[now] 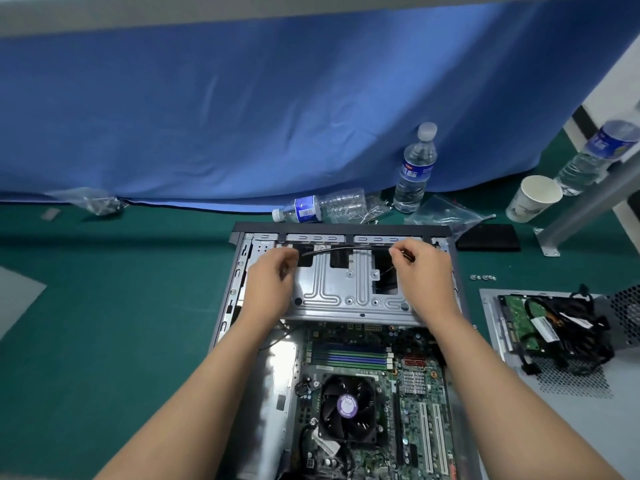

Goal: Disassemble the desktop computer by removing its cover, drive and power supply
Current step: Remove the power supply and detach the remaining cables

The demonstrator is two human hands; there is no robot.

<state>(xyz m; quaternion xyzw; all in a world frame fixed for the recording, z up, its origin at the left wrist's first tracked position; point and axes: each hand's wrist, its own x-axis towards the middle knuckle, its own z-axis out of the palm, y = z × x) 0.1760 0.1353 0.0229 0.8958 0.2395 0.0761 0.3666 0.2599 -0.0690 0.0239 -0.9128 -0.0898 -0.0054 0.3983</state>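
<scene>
The open desktop case (227,299) lies on the green mat with its motherboard (349,358) and CPU fan (348,407) exposed. A silver drive cage (346,289) spans the far end of the case. My left hand (270,285) and my right hand (424,275) are over the cage, each pinching one end of a thin black cable (332,250) that runs between them. To the right lies the removed side cover (571,403), and on it rest a hard drive (519,320) and the power supply (627,317) with its bundle of black cables.
Two upright water bottles (415,171) (595,157), one lying bottle (311,207), a paper cup (533,199), plastic bags and a black flat object (488,237) stand behind the case. Several loose screws (483,277) lie right of it. A blue cloth hangs at the back.
</scene>
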